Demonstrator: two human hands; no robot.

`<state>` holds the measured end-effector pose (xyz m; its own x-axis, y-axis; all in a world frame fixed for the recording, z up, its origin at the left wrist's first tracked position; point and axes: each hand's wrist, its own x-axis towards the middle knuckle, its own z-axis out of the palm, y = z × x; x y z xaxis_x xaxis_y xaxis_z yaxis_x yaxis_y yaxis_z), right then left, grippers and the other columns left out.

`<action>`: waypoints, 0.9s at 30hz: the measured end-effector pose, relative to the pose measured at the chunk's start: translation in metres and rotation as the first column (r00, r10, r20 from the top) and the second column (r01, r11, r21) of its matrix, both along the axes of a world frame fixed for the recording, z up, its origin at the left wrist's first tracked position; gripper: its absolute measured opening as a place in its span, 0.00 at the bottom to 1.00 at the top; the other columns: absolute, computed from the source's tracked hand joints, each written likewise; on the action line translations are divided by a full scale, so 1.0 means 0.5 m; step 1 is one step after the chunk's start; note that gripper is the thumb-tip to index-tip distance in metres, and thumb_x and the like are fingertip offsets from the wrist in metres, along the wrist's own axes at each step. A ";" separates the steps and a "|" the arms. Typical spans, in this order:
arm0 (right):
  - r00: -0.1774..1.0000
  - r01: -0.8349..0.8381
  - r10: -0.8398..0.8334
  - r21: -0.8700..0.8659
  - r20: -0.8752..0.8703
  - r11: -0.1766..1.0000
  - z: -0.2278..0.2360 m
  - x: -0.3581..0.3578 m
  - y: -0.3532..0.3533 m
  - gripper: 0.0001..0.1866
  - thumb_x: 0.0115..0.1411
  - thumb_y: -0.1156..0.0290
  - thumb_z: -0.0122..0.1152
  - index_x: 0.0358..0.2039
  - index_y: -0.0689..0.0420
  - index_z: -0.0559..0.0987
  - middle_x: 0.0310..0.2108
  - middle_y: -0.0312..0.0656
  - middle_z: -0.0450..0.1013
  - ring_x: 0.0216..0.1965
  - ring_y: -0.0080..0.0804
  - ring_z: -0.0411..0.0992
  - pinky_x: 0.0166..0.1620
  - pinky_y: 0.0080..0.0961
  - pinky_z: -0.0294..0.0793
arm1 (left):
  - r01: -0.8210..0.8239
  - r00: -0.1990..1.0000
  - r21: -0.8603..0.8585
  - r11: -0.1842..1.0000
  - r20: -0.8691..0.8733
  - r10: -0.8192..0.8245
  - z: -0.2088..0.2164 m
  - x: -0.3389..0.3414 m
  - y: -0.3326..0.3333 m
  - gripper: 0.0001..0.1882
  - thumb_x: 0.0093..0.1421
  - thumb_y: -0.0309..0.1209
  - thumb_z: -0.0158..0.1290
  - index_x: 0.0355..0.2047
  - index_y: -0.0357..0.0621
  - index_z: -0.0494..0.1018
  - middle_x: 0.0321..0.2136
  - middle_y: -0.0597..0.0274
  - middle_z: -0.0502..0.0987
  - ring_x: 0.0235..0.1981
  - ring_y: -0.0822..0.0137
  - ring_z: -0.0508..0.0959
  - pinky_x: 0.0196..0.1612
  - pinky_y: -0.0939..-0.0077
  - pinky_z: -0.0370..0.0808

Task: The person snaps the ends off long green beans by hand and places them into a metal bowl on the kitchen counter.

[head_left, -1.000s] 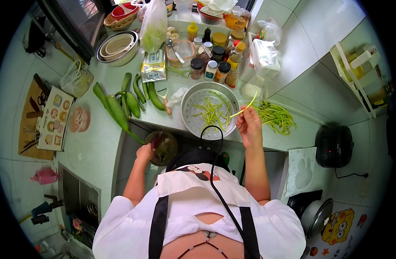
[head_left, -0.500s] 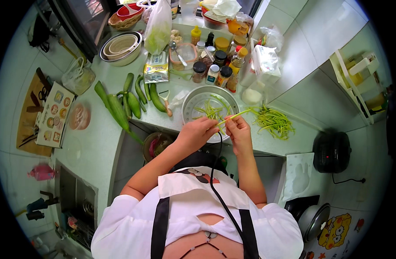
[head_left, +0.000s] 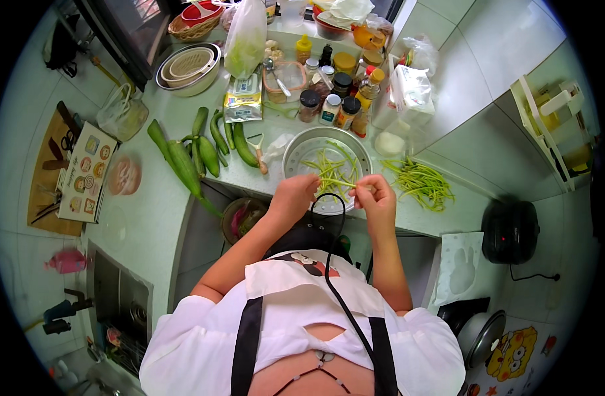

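My left hand and my right hand are both closed, in front of and over the near part of a round metal basin. Between them stretches a thin yellow-green vegetable stem, its left end pinched in my left fingertips and its right end in my right. Loose green stem pieces lie inside the basin, partly hidden behind my fingers. Just right of the basin, a heap of long uncut stems rests on the counter.
Left of the basin lie a peeler and several green gourds and peppers. Behind stand seasoning jars and a plastic tub. A bin sits below the counter edge. A black cable hangs before my chest.
My hands have moved apart, the right one to the right and the left one slightly left. The stem, slanted before, now runs nearly level between them. The view has shifted slightly.
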<state>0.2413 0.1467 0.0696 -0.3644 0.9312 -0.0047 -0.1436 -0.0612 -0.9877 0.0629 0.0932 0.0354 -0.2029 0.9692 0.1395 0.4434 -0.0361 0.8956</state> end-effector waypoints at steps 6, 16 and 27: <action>0.994 0.017 -0.025 0.072 0.106 0.997 -0.008 0.013 -0.022 0.06 0.55 0.81 0.56 0.35 0.62 0.75 0.27 0.40 0.75 0.28 0.20 0.73 0.29 0.14 0.72 | 0.008 0.994 0.016 1.000 0.104 -0.010 -0.011 -0.020 0.005 0.09 0.60 0.26 0.48 0.38 0.33 0.73 0.24 0.57 0.77 0.25 0.70 0.79 0.29 0.79 0.76; 0.899 -0.124 -0.114 0.496 0.423 0.859 0.007 -0.008 -0.050 0.09 0.49 0.81 0.60 0.32 0.59 0.80 0.28 0.41 0.76 0.23 0.24 0.73 0.28 0.18 0.72 | 0.019 0.700 0.042 0.999 0.713 -0.043 -0.014 -0.015 0.022 0.13 0.65 0.30 0.44 0.44 0.33 0.71 0.36 0.58 0.78 0.36 0.68 0.79 0.38 0.78 0.76; 0.908 0.020 -0.197 0.430 0.370 0.902 -0.008 -0.011 -0.047 0.06 0.51 0.80 0.60 0.31 0.59 0.80 0.26 0.40 0.77 0.23 0.22 0.74 0.29 0.17 0.73 | 0.213 0.735 0.184 0.960 0.616 -0.282 0.006 -0.024 0.010 0.21 0.62 0.27 0.48 0.54 0.33 0.62 0.50 0.58 0.71 0.50 0.65 0.72 0.53 0.73 0.68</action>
